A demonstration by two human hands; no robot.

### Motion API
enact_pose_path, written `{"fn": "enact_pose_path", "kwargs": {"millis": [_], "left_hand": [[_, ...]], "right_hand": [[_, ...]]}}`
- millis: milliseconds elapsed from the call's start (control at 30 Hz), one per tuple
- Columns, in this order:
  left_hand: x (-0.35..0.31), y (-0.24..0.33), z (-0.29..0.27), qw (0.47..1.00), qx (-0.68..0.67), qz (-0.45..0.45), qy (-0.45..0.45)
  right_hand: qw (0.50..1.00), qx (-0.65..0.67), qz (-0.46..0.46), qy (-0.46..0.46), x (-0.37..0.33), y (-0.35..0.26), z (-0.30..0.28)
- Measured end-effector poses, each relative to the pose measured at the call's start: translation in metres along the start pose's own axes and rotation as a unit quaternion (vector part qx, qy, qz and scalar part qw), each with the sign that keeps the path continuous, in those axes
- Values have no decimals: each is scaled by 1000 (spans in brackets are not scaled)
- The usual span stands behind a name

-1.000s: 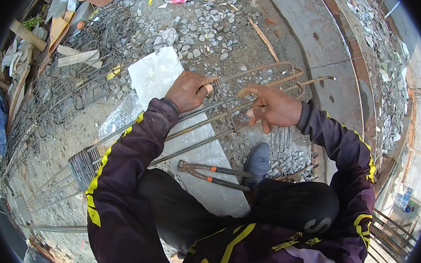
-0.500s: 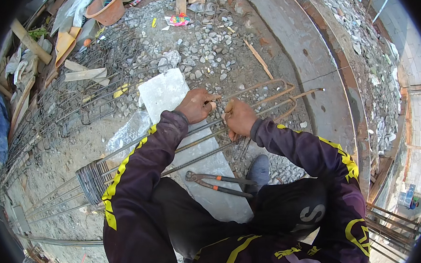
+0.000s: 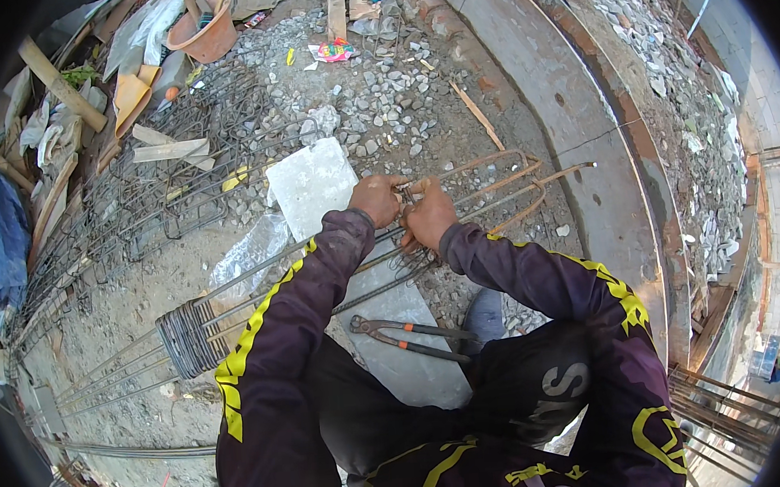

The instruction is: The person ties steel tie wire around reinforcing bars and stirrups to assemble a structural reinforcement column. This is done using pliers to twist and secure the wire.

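Note:
Both hands meet over a long cage of steel rebar (image 3: 496, 202), near its hooked right end. My left hand (image 3: 378, 199) is closed, thumb and fingers pinched at the upper bar; what is between them is too small to make out. Touching it, my right hand (image 3: 429, 215) is closed too, with several thin tie wires (image 3: 407, 262) fanning out below its fingers. A pair of pincers (image 3: 407, 336) with dark handles and orange bands lies on a pale slab (image 3: 399, 369) below the bars. A stack of stirrups (image 3: 190, 339) surrounds the bars at the left.
More bent stirrups (image 3: 212, 156) lie scattered on the gravel at the upper left, near wood scraps (image 3: 171, 151) and an orange bucket (image 3: 204, 35). A concrete ledge (image 3: 571, 113) curves along the right. My shoe (image 3: 484, 316) is beside the pincers.
My hands have come closer together and now touch, the right one moving left. The fanned wires moved left with it. The whole view has shifted slightly; the pincers still lie on the slab.

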State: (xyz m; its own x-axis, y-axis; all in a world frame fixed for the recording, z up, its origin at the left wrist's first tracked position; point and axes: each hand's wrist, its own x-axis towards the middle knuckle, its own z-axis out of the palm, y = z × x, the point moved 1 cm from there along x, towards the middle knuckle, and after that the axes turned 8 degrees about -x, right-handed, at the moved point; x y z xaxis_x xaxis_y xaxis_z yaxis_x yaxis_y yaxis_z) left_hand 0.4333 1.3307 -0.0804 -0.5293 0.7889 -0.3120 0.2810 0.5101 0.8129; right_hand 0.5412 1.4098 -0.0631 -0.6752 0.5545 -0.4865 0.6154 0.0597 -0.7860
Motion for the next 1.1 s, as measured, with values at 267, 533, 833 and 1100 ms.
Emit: {"fn": "enact_pose_path", "kwargs": {"millis": [267,533,833,1100], "left_hand": [[2,-1,9,994,-15,-71,80],[-2,4,16,980,-59,-126,140],[10,-2,8,982,-35,-127,139],[62,-25,5,976,200,-74,-36]], "right_hand": [[982,-156,-109,2,4,1,-5],[946,-290,-146,-16,-7,-15,-8],[953,-255,-163,-11,-1,-3,-8],[953,-255,-158,-33,1,-7,-9]]}}
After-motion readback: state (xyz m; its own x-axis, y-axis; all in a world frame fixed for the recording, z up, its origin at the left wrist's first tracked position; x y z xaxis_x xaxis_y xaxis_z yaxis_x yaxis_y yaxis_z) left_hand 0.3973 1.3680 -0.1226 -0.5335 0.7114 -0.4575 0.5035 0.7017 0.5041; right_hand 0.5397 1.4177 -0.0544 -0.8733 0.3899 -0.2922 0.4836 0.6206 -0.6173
